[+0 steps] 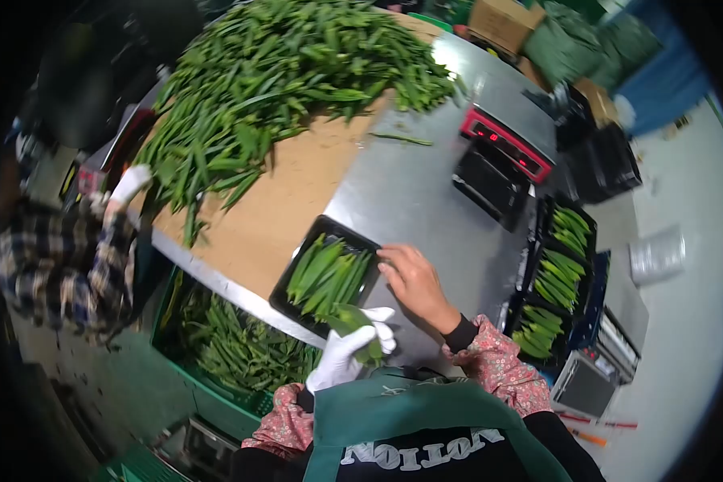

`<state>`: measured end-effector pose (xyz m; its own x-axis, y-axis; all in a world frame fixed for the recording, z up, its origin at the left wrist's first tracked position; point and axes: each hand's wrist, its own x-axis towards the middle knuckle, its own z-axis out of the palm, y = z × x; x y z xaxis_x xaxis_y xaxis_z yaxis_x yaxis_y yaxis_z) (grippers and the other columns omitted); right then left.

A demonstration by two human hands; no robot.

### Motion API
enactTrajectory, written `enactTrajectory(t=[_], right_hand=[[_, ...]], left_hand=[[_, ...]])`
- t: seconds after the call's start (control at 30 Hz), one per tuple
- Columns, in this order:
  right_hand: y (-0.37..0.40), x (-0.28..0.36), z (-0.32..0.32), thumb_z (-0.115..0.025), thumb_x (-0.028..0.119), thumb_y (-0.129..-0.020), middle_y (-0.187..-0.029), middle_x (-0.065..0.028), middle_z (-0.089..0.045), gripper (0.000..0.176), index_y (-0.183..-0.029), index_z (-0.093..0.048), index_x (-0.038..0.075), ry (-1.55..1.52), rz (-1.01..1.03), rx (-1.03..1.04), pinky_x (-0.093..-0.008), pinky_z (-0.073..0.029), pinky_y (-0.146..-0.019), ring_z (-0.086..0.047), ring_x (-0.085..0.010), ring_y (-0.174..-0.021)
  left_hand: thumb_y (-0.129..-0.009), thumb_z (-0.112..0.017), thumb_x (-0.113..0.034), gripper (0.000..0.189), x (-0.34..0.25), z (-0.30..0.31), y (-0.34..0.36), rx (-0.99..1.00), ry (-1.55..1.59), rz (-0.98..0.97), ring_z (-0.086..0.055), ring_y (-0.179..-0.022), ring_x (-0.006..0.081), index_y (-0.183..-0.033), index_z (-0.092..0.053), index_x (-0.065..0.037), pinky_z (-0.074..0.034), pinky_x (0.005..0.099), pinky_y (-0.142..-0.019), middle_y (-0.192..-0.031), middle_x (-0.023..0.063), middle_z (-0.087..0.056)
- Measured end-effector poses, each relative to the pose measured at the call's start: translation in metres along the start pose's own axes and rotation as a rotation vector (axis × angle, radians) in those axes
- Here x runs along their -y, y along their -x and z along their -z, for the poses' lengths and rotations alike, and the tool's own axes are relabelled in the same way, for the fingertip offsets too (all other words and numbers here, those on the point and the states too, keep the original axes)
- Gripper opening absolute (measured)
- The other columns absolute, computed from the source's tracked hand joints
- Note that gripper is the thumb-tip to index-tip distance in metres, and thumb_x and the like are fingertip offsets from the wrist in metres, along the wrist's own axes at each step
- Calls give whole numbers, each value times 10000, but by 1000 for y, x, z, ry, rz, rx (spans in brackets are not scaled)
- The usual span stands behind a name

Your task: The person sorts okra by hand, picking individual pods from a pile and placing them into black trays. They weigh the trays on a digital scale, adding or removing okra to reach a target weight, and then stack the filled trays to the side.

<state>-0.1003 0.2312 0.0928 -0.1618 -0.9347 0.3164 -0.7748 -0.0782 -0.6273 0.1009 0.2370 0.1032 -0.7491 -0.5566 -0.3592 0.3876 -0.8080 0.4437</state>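
Note:
A black tray (pixel 365 238) holding a layer of green okra pods (pixel 329 273) sits on the table in front of me, partly over the cardboard. My left hand (pixel 345 353), in a white glove, is closed around a few okra pods (pixel 348 320) at the tray's near end. At the tray's right rim is my right hand (pixel 416 285), bare, its fingers stretched out and touching the edge. Its palm side is hidden.
A large okra heap (pixel 289 72) covers the table's far part. A red scale (pixel 506 145) stands right of it. Filled trays (pixel 558 277) line the right side. Below left is a green crate (pixel 217 394) of okra. A co-worker's gloved hand (pixel 130 183) is at the heap's left edge.

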Motion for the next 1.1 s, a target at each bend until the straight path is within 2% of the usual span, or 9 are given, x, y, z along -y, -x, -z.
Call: enactTrajectory(t=[0.3,0.33,0.47,0.57,0.63,0.67,0.9,1.03,1.1], right_hand=[[-29,-33,-60,-638,165,-900,-934,-192,-641,189,-980,-604,-3,212,-218,170,-472,-491,-752,-617,-395,-833],[-23,-47,-64,-654,177,-890,-771,-187,-615,209,-919,-569,-11,167,-63,49,-455,-473,-645,-587,-365,-658],[4,-38,-33,-625,202,-909,-743,-247,-601,236,-924,-545,-20,-135,-365,194,-455,-457,-629,-595,-416,-681],[37,-38,3,-630,185,-914,-619,-114,-466,240,-863,-490,-3,-233,-507,113,-330,-406,-552,-485,-140,-581],[64,-47,27,-637,182,-912,-627,-50,-456,237,-839,-486,15,-250,-591,16,-296,-387,-543,-455,-87,-606],[72,-52,37,-641,180,-911,-631,-18,-451,237,-828,-484,24,-268,-623,-22,-279,-377,-539,-440,-61,-618],[59,-99,151,-657,131,-908,-726,27,-521,188,-800,-505,102,-479,-780,-459,-213,-417,-495,-553,-84,-611],[-3,-151,216,-571,68,-933,-775,-55,-531,186,-789,-454,56,-708,-695,-696,-414,-634,-661,-653,-207,-692],[-32,-202,232,-577,48,-914,-769,-49,-504,174,-791,-455,54,-652,-647,-791,-404,-633,-660,-628,-191,-672]], left_hand=[[-967,-575,-128,365,-38,85,35,-382,279,-635,-588,-824,186,-1279,-509,49,-495,310,-709,-955,80,-613],[-969,-576,-132,366,-37,97,31,-363,290,-624,-586,-829,182,-1281,-513,47,-491,307,-713,-955,76,-613],[-968,-586,-142,380,-32,89,19,-393,268,-527,-581,-851,167,-1293,-521,43,-477,300,-739,-964,67,-621],[-959,-614,-156,266,-32,72,12,-380,336,-492,-586,-835,178,-1172,-567,-3,-509,306,-731,-961,88,-633],[-987,-569,-162,369,-32,75,8,-282,319,-467,-560,-861,143,-1311,-496,-3,-486,300,-733,-949,44,-596],[-976,-586,-146,226,-32,69,6,-281,344,-495,-588,-826,183,-1154,-546,-13,-522,313,-725,-946,96,-621],[-1001,-541,-149,216,-30,55,-22,-274,178,-416,-583,-844,173,-1178,-525,-27,-509,309,-746,-958,85,-604],[-1001,-514,-165,210,-17,39,-37,-204,94,-287,-592,-861,179,-1137,-545,-8,-504,322,-764,-942,81,-613],[-999,-518,-182,206,-8,29,-42,-218,118,-215,-601,-868,184,-1085,-570,-2,-508,324,-778,-943,81,-623]])
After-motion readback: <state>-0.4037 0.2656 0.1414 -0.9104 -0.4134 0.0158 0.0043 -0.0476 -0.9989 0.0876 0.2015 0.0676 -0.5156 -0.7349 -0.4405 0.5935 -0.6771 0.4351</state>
